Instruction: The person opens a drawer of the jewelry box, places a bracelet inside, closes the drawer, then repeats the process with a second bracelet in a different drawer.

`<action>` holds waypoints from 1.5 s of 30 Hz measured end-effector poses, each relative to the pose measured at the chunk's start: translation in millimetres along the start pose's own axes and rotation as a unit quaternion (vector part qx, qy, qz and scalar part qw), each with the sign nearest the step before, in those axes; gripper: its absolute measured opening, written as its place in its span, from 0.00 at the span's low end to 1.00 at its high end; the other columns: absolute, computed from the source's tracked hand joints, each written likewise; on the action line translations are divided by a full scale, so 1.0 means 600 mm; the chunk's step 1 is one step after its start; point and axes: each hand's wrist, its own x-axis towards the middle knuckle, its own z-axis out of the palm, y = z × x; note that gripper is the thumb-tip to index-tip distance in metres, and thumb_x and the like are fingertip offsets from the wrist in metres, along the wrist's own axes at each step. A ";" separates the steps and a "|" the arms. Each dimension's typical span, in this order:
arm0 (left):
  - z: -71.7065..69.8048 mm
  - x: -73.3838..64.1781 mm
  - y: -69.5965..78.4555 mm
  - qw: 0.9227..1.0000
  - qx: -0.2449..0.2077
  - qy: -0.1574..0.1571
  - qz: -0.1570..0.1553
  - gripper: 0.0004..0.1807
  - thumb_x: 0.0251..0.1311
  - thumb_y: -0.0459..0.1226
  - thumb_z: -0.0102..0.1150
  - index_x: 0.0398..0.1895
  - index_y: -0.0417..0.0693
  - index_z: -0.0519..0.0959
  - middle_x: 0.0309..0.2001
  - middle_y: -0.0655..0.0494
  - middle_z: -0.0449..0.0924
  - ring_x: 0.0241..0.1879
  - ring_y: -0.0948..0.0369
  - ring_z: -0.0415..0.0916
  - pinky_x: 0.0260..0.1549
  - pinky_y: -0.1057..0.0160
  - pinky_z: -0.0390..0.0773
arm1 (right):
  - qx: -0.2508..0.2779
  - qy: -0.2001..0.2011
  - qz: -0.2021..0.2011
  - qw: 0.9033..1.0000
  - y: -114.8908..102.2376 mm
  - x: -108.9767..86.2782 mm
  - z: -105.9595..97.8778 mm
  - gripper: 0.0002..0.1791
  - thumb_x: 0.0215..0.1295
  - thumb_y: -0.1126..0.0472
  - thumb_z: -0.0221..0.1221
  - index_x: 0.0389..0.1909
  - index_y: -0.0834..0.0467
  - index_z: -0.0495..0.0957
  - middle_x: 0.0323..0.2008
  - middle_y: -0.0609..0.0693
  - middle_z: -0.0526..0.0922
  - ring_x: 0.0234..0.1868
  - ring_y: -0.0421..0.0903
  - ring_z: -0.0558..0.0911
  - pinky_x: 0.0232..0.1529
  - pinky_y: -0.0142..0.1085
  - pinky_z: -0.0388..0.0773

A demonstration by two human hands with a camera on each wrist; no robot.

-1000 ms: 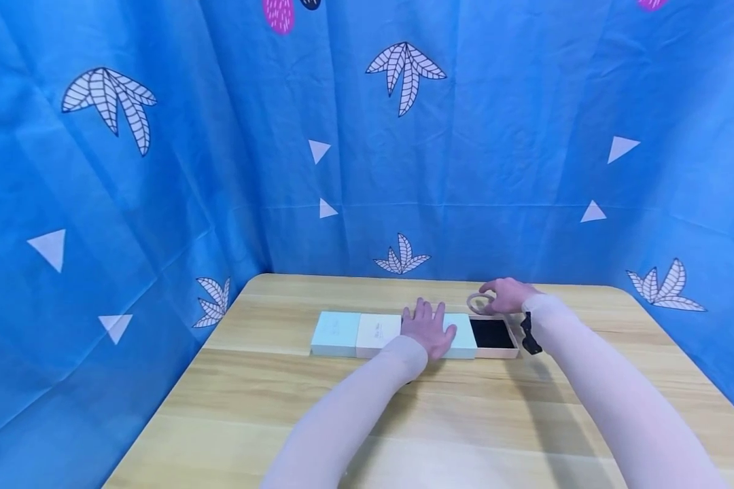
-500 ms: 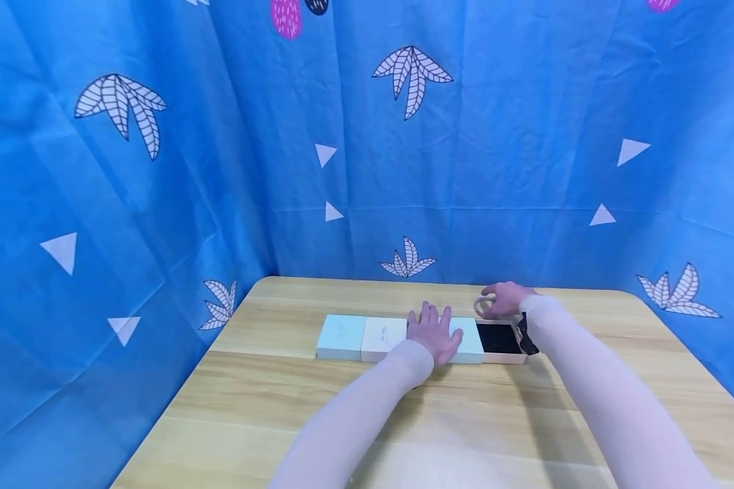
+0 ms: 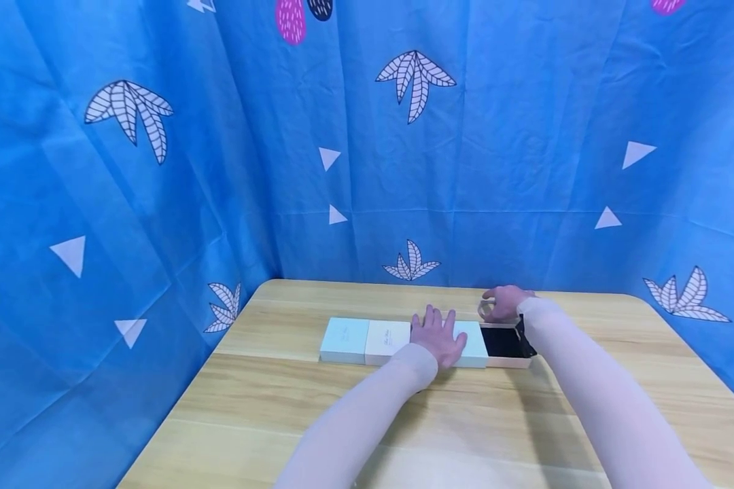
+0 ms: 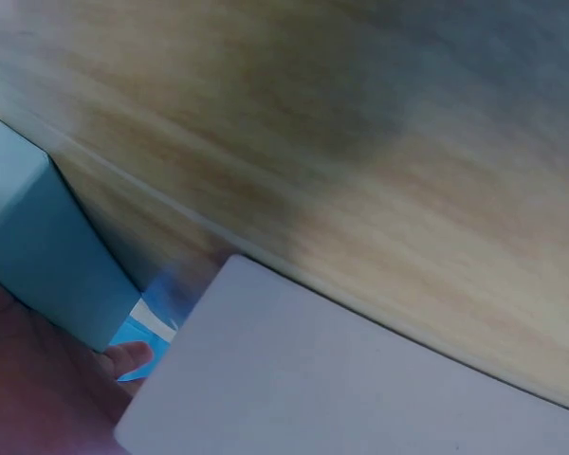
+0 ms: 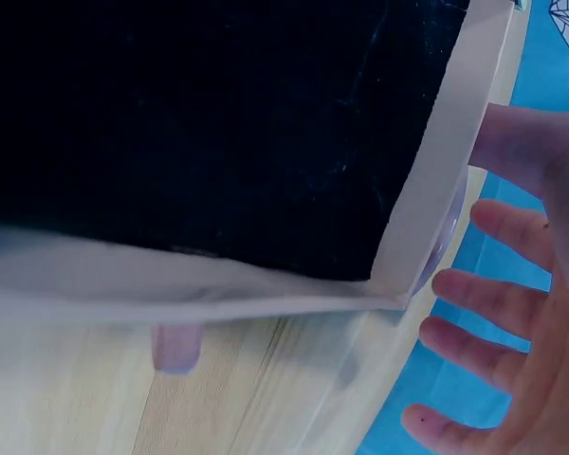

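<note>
A row of flat boxes stands on the table: a light blue box (image 3: 346, 337), a pale pink box (image 3: 387, 339), another light blue box (image 3: 469, 346), and at the right end an uncovered box with a black inside (image 3: 503, 341). My left hand (image 3: 437, 338) lies with fingers spread over the row between pink and light blue, hiding what is beneath. My right hand (image 3: 506, 303) is behind the uncovered box, beside a pale ring (image 3: 483, 312), perhaps a tape roll. In the right wrist view, its fingers (image 5: 493, 301) are spread apart, thumb at the box wall.
A wooden table (image 3: 269, 407) extends in front of the row. Blue patterned cloth (image 3: 514, 136) hangs behind and at the sides. A pale flat panel (image 4: 360, 379) fills part of the left wrist view; I cannot tell what it is.
The head view has shifted slightly, so the scene sits lower and further right. My right hand has moved a little left against the uncovered box, closer to the ring. My left hand stays on the row.
</note>
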 end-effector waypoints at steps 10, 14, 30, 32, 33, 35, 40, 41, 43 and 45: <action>0.002 -0.003 0.001 1.000 0.001 0.012 -0.003 0.38 0.72 0.66 0.17 0.82 0.68 0.44 0.82 0.54 0.46 0.81 0.54 0.37 0.77 0.45 0.46 | -0.001 0.004 -0.006 1.000 -0.009 -0.007 0.001 0.34 0.56 0.44 0.65 0.62 0.55 0.79 0.59 0.64 0.80 0.58 0.64 0.77 0.50 0.68 0.72; 0.003 -0.002 0.000 1.000 0.005 0.011 -0.004 0.38 0.72 0.66 0.16 0.82 0.68 0.43 0.82 0.54 0.46 0.81 0.54 0.37 0.77 0.45 0.46 | 0.003 0.003 -0.005 1.000 -0.010 -0.004 0.002 0.33 0.55 0.45 0.67 0.61 0.56 0.80 0.58 0.64 0.80 0.57 0.64 0.77 0.50 0.68 0.70; -0.001 -0.006 0.003 1.000 0.004 0.005 -0.005 0.38 0.72 0.66 0.18 0.82 0.68 0.43 0.82 0.55 0.45 0.81 0.54 0.37 0.77 0.45 0.46 | -0.008 0.026 -0.019 0.999 -0.007 -0.005 0.000 0.35 0.51 0.43 0.68 0.60 0.55 0.80 0.57 0.61 0.82 0.57 0.62 0.79 0.47 0.63 0.72; 0.000 -0.006 0.003 1.000 0.003 0.004 -0.005 0.38 0.72 0.66 0.17 0.82 0.67 0.43 0.82 0.54 0.45 0.81 0.54 0.37 0.77 0.45 0.46 | -0.013 0.033 -0.024 0.999 -0.007 -0.008 -0.003 0.35 0.50 0.43 0.69 0.59 0.55 0.81 0.57 0.61 0.83 0.57 0.62 0.79 0.47 0.62 0.72; 0.000 -0.006 0.003 1.000 0.003 0.005 -0.004 0.39 0.72 0.66 0.17 0.82 0.67 0.43 0.82 0.54 0.45 0.81 0.54 0.37 0.77 0.45 0.46 | -0.015 0.035 -0.025 0.999 -0.007 -0.009 -0.003 0.35 0.50 0.43 0.69 0.59 0.54 0.81 0.56 0.60 0.83 0.57 0.62 0.79 0.47 0.61 0.72; 0.002 -0.006 0.002 1.000 -0.001 0.007 -0.004 0.39 0.72 0.66 0.17 0.82 0.67 0.43 0.82 0.54 0.45 0.81 0.54 0.37 0.77 0.45 0.45 | -0.016 0.041 -0.031 0.999 -0.008 -0.013 -0.007 0.35 0.50 0.43 0.69 0.59 0.54 0.81 0.56 0.60 0.83 0.57 0.62 0.79 0.46 0.60 0.72; 0.005 -0.006 -0.001 1.000 -0.002 0.009 -0.004 0.39 0.72 0.66 0.16 0.82 0.66 0.43 0.82 0.54 0.45 0.81 0.54 0.37 0.77 0.45 0.45 | -0.004 0.050 -0.042 0.998 -0.017 -0.025 -0.016 0.34 0.51 0.42 0.69 0.58 0.54 0.82 0.57 0.60 0.83 0.58 0.63 0.79 0.45 0.58 0.71; 0.005 -0.006 -0.001 1.000 -0.002 0.008 -0.004 0.39 0.72 0.66 0.16 0.82 0.66 0.43 0.82 0.54 0.44 0.81 0.54 0.36 0.77 0.45 0.45 | -0.003 0.051 -0.043 0.998 -0.018 -0.028 -0.018 0.34 0.51 0.42 0.69 0.58 0.54 0.82 0.57 0.60 0.83 0.58 0.63 0.79 0.45 0.59 0.71; 0.006 -0.005 -0.002 1.000 -0.003 0.005 -0.001 0.39 0.72 0.66 0.16 0.82 0.66 0.42 0.82 0.54 0.44 0.81 0.54 0.36 0.77 0.44 0.44 | -0.007 0.054 -0.042 0.998 -0.020 -0.032 -0.021 0.34 0.51 0.42 0.70 0.58 0.53 0.82 0.57 0.60 0.83 0.58 0.63 0.79 0.46 0.59 0.71; 0.005 -0.003 -0.002 1.000 0.000 0.003 0.000 0.39 0.72 0.66 0.15 0.82 0.65 0.42 0.82 0.53 0.43 0.81 0.53 0.35 0.77 0.44 0.44 | -0.010 0.054 -0.042 0.998 -0.022 -0.037 -0.025 0.34 0.52 0.42 0.70 0.59 0.53 0.81 0.58 0.60 0.83 0.59 0.64 0.78 0.46 0.59 0.70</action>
